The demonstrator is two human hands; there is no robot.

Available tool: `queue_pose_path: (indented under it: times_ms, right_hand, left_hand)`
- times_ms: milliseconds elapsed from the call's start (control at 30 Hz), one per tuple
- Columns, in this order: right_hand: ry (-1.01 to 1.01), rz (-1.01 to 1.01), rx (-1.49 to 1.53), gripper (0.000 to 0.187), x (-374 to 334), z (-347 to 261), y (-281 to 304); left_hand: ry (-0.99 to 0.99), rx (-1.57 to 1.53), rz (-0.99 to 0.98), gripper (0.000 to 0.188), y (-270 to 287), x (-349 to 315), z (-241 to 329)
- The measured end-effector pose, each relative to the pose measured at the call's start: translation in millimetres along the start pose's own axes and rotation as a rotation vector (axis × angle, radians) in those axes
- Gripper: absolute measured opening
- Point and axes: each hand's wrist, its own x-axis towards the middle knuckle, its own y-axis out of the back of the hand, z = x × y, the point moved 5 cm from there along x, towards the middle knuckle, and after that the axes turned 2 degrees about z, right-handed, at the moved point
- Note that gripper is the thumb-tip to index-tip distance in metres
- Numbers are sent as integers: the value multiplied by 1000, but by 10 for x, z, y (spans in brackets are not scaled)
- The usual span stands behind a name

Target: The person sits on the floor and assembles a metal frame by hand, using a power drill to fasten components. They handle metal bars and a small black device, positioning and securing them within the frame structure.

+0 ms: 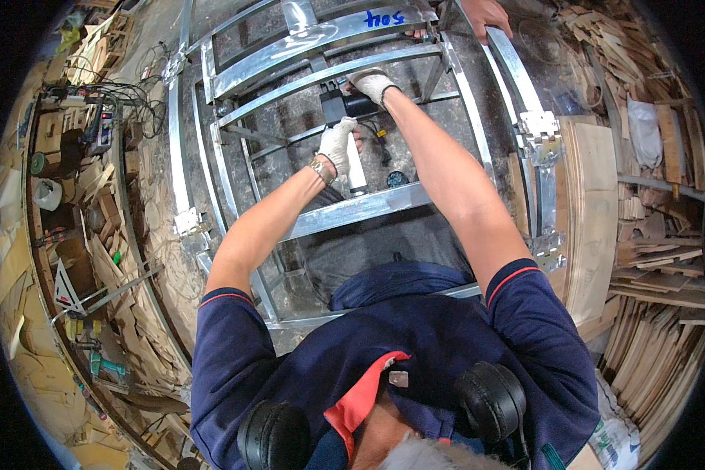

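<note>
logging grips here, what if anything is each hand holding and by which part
The left hand grips the silver tube near the black housing. The right hand is beside that housing; whether it holds anything cannot be told.

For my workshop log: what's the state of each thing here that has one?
Left hand, gloved, fingers closed around silver tube
Silver tube, held
Right hand, gloved, at black housing; grip hidden
Metal frame, open between bars
Co-worker's hand, bare, on metal bar
Headphones, resting at shoulders
Green power tool, lying unheld

Glare whitens the metal frame [290, 52] at 12 o'clock; edges bend, darkening to black at 3 and 9 o'clock.
</note>
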Motion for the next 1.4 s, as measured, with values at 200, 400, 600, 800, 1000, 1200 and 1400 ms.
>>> queue_pose_path:
  times_ms: [200, 400, 600, 800, 1000, 1200, 1400]
  right_hand:
    - [-9, 143, -441, 52, -71, -41, 72]
    - [185, 294, -653, 50, -237, -331, 85]
    - [250, 316, -711, 50, -241, -281, 40]
    - [171, 167, -688, 51, -93, -203, 25]
    - [217, 162, -823, 49, -169, -409, 141]
    - [282, 88, -639, 49, -197, -501, 174]
    - [334, 104, -677, 48, -285, -540, 196]
  left_hand:
    - [-6, -9, -49, 12, -6, 18, -1]
    - [-48, -17, 17, 12, 19, 61, -24]
    - [-70, 27, 26, 12, -16, 56, -18]
    - [-26, 12, 1, 13, -9, 77, -21]
    - [-25, -1, -28, 13, -24, 81, -22]
    - [7, -5, -43, 12, -12, 70, -22]
    - [14, -66, -20, 12, 7, 56, -30]
